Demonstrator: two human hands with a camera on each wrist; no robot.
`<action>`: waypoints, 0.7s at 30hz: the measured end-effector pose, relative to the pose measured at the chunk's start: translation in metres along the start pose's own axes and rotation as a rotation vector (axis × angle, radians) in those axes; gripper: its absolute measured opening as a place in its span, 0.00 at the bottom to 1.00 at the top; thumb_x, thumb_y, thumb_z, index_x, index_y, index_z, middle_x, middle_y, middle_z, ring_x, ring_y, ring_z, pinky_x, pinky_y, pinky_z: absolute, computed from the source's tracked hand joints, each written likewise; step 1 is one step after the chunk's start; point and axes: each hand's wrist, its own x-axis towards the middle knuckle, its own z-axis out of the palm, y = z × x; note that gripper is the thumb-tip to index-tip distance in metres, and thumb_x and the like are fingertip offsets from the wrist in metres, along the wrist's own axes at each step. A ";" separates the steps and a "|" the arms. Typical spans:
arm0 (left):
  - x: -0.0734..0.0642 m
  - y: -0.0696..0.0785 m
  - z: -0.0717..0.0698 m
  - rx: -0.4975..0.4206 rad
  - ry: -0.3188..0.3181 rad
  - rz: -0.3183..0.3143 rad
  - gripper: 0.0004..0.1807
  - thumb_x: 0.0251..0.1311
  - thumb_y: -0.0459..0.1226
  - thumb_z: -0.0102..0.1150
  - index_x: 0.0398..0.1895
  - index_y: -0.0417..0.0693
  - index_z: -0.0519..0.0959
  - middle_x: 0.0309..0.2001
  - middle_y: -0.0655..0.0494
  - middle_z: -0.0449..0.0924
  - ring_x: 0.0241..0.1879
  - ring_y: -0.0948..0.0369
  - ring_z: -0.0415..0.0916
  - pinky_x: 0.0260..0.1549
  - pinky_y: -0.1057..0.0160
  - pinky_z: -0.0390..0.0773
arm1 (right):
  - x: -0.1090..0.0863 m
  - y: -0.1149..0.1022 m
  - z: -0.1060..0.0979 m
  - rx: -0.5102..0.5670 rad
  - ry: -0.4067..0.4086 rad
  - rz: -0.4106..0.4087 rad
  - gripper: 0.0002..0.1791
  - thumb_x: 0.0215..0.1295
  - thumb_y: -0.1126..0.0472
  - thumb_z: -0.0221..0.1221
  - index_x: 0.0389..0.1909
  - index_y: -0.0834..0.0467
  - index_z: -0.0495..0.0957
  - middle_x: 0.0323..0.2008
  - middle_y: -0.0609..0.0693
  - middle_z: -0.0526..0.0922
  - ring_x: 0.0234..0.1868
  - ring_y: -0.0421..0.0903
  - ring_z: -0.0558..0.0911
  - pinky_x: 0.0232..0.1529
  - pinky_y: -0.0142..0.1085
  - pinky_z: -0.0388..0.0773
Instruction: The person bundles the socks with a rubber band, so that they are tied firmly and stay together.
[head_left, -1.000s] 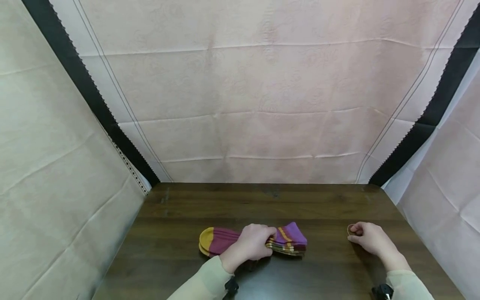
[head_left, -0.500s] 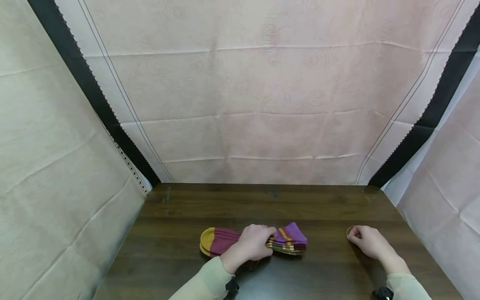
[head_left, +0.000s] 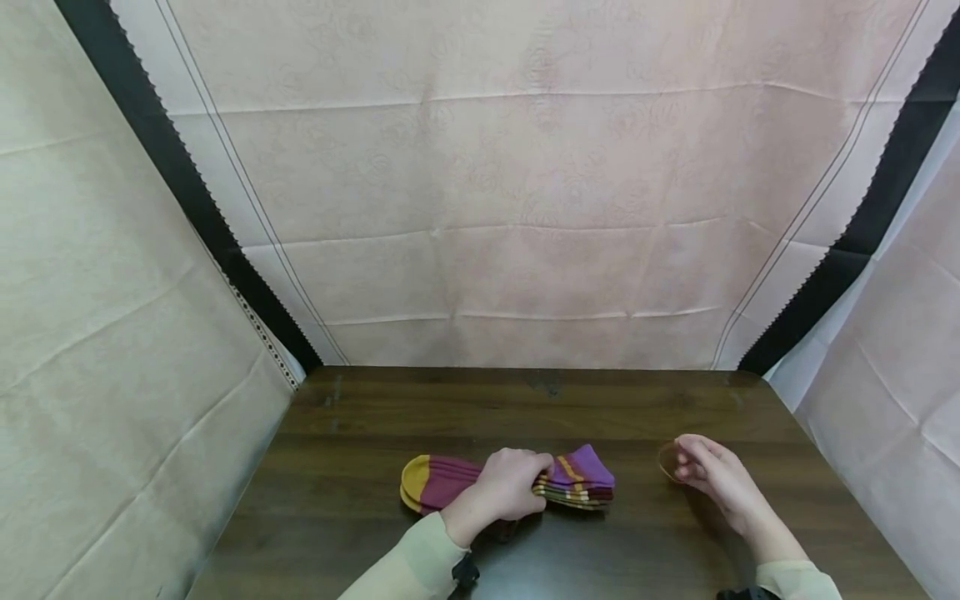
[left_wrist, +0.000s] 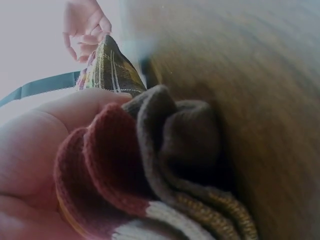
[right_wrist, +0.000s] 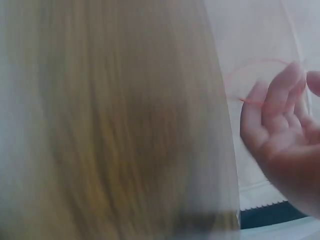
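A stack of folded socks [head_left: 450,482] lies on the table, with maroon and yellow toes at the left and purple and striped cuffs at the right. My left hand [head_left: 506,483] grips the stack round its middle, hiding that part. In the left wrist view, maroon and grey-brown sock folds [left_wrist: 115,155] bulge beside the palm. To the right of the cuffs and apart from them, my right hand [head_left: 712,473] holds a thin rubber band [head_left: 662,463] at its fingertips. The right wrist view shows the band as a reddish loop [right_wrist: 250,101] around or against the fingers; which, I cannot tell.
The dark wooden table [head_left: 360,417] runs back to a pale fabric wall [head_left: 525,275]. Fabric side panels [head_left: 127,400] with black edging strips flank the table left and right.
My right hand has moved left toward the socks and lifted slightly, with the rubber band's loop now showing wider. The left hand and socks have stayed put.
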 end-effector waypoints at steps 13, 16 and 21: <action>-0.001 -0.002 -0.002 -0.033 0.006 0.002 0.16 0.59 0.45 0.77 0.48 0.60 0.84 0.42 0.64 0.87 0.42 0.65 0.81 0.40 0.60 0.80 | -0.015 0.008 0.028 0.138 -0.254 0.024 0.06 0.82 0.65 0.57 0.44 0.50 0.74 0.51 0.44 0.88 0.36 0.35 0.80 0.32 0.24 0.78; -0.002 -0.002 -0.003 -0.033 0.017 0.001 0.16 0.59 0.46 0.77 0.48 0.60 0.83 0.42 0.65 0.87 0.42 0.65 0.81 0.41 0.61 0.80 | -0.020 0.007 0.038 0.115 -0.221 0.078 0.03 0.82 0.59 0.60 0.46 0.53 0.77 0.53 0.47 0.89 0.39 0.37 0.84 0.39 0.26 0.84; -0.004 -0.004 0.000 -0.043 0.040 -0.009 0.15 0.59 0.47 0.77 0.46 0.61 0.83 0.43 0.66 0.87 0.43 0.66 0.82 0.44 0.60 0.80 | -0.024 0.009 0.056 0.079 -0.180 0.088 0.27 0.82 0.56 0.61 0.67 0.73 0.72 0.62 0.62 0.84 0.55 0.48 0.87 0.57 0.39 0.85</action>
